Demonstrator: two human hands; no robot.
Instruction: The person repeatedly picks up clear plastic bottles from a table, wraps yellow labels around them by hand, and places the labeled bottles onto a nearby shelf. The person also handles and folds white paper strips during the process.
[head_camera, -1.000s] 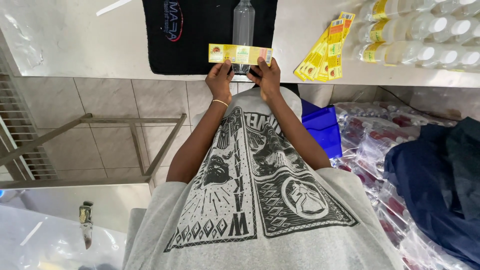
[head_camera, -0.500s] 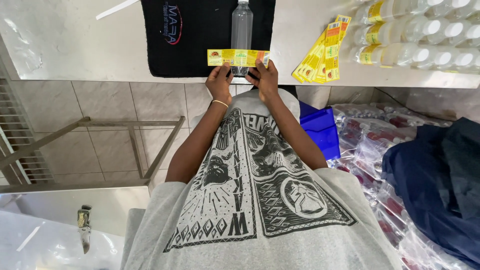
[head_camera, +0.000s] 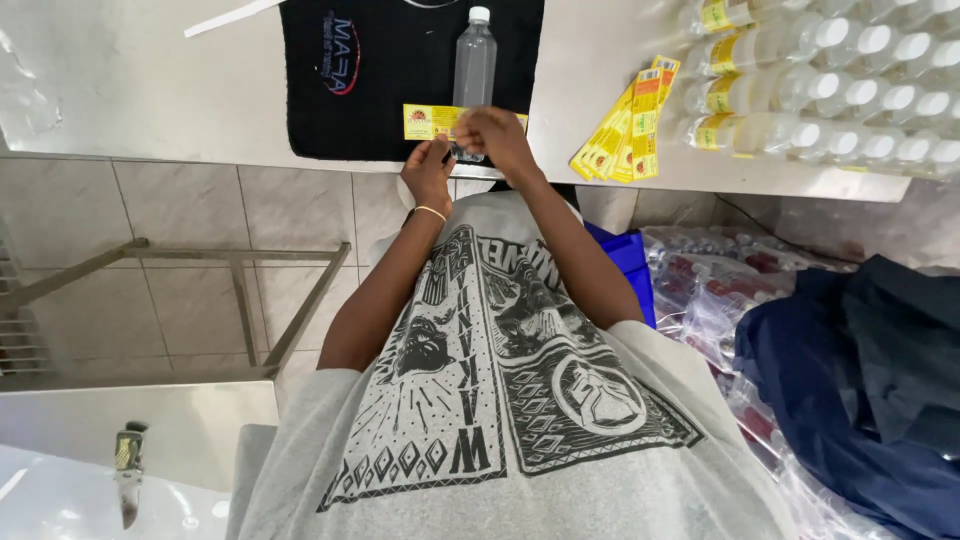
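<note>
Label (head_camera: 425, 121): one yellow paper strip with small coloured print, held across the lower end of one clear plastic bottle (head_camera: 474, 62). The bottle lies flat on one black mat (head_camera: 380, 90), white cap pointing to the far side of the counter, base at the near edge. The left hand (head_camera: 428, 172) pinches the label's near edge between thumb and fingertips, at the counter's near edge. The right hand (head_camera: 497, 135) is closed in a loose fist over the label's right part, covering it, directly over the bottle's base; whether it touches the bottle cannot be determined.

Quantities: one loose bottle, one label in hand, one fanned stack of spare labels (head_camera: 625, 125) (at least five strips, exact count not readable) near the counter's near edge, right of the mat. A group of labelled bottles (head_camera: 800, 85) lies in rows at the far right corner; roughly a dozen white caps are visible, and the row runs out of view.

Surface: a grey, glossy counter (head_camera: 150, 90), mat centred on it and reaching the near edge.

Room: pale tiled wall below the counter, a metal frame (head_camera: 240, 290) to the left, shrink-wrapped bottle packs (head_camera: 720, 290) and a dark blue cloth (head_camera: 860, 390) to the right, one blue bin (head_camera: 625, 260) beside the packs.
</note>
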